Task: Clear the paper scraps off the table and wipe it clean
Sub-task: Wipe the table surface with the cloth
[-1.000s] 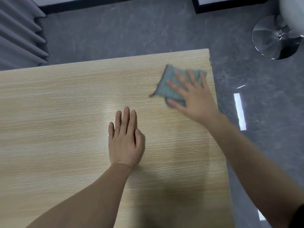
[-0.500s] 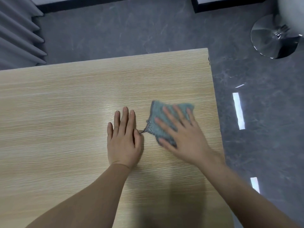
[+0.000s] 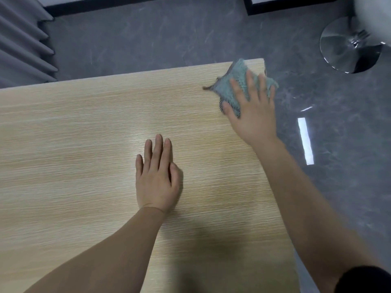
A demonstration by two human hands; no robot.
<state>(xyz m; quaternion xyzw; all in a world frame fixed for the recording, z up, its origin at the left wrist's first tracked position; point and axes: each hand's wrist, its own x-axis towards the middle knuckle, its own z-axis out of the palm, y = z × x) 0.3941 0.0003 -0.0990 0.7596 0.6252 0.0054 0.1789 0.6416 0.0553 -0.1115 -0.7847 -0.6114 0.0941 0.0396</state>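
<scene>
The table (image 3: 74, 144), a light wood-grain top, fills most of the view below us, and its far right corner is where the wiping cloth sits. Starting at the far left, grey curtain folds (image 3: 21, 45) hang beyond the table's far edge, above a dark grey marbled floor (image 3: 148, 34). Moving right across the bare wood, our left hand (image 3: 157, 178) lies palm down near the middle of the table, fingers straight and close together, pointing away from us, holding nothing; its forearm runs back toward the near left. A soft shadow falls on the wood just near of that hand. Further right, our right hand (image 3: 251, 108) presses flat on a blue-green cloth (image 3: 237, 81) at the far right corner of the table, fingers (image 3: 249, 81) spread and straight over the fabric rather than curled round it. The cloth is blurred; one corner trails to the left on the wood, and its right side reaches past the table's right edge. We can see a striped underside by the thumb. Our right forearm runs back along the table's right edge to a dark sleeve (image 3: 364, 280) at the near right. Beyond the table on the far right, a shiny round metal chair base (image 3: 342, 49) stands on the floor, and a bright strip of reflected light (image 3: 305, 140) lies on the floor nearer us
</scene>
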